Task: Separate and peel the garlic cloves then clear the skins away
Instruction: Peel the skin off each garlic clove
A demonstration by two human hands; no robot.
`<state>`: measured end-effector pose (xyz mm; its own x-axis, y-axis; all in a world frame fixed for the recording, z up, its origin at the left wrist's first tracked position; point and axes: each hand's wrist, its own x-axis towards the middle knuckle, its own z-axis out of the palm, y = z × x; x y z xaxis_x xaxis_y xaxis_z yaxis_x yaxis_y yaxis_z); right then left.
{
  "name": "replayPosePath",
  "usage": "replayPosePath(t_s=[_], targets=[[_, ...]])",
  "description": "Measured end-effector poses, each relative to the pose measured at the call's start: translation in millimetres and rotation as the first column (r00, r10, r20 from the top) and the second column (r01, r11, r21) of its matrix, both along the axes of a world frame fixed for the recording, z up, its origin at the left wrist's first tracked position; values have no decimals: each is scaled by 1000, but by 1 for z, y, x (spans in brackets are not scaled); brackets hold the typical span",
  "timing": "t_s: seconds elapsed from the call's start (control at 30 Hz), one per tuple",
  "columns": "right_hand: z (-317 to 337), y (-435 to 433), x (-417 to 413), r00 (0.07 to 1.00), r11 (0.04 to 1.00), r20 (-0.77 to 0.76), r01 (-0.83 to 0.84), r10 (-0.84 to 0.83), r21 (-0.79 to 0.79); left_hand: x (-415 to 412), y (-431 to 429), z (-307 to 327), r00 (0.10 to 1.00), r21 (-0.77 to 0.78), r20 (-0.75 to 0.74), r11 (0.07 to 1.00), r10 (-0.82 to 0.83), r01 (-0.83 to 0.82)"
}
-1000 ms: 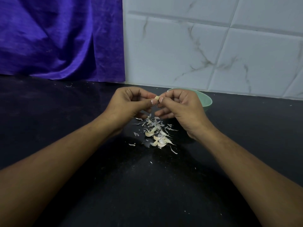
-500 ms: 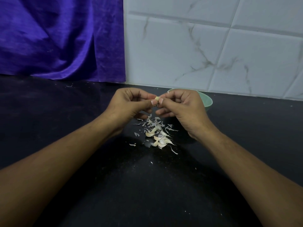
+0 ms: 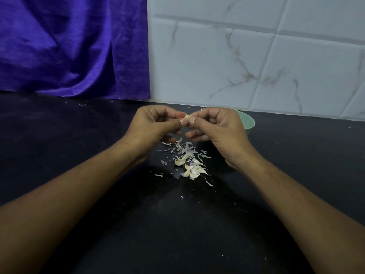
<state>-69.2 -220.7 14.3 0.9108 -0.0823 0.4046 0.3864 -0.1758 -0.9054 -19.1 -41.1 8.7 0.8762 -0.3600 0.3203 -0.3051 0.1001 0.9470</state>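
Observation:
A small pale garlic clove point(image 3: 187, 116) is pinched between the fingertips of my left hand point(image 3: 156, 126) and my right hand point(image 3: 215, 128), held above the black counter. Below the hands lies a heap of several unpeeled cloves point(image 3: 190, 168) mixed with thin papery skins point(image 3: 182, 148). A scrap of skin clings to a right-hand knuckle point(image 3: 201, 109). A pale green bowl point(image 3: 246, 121) stands behind my right hand, mostly hidden by it; its contents are out of sight.
The black counter point(image 3: 79, 147) runs back to a white marbled tile wall point(image 3: 246, 62) and a purple curtain point(image 3: 69, 46) at the back left. Small skin flakes are scattered on the counter in front of the heap point(image 3: 209, 182).
Both hands stay together at the same spot with the clove between them; the fingertips have shifted slightly on it. The heap below is unchanged.

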Motion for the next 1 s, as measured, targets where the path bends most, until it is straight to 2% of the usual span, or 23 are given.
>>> replayPosePath(t_s=[0.37,1.0], targets=[[-1,1,2,1000,1000,9,8,-8,14,0,-2,-1,999,-22,-54,1000,-8,7],[0,2,-1,1000,998,23,4,-6,70,-2,-2,-1,998,-67,-57,997,-34,30]])
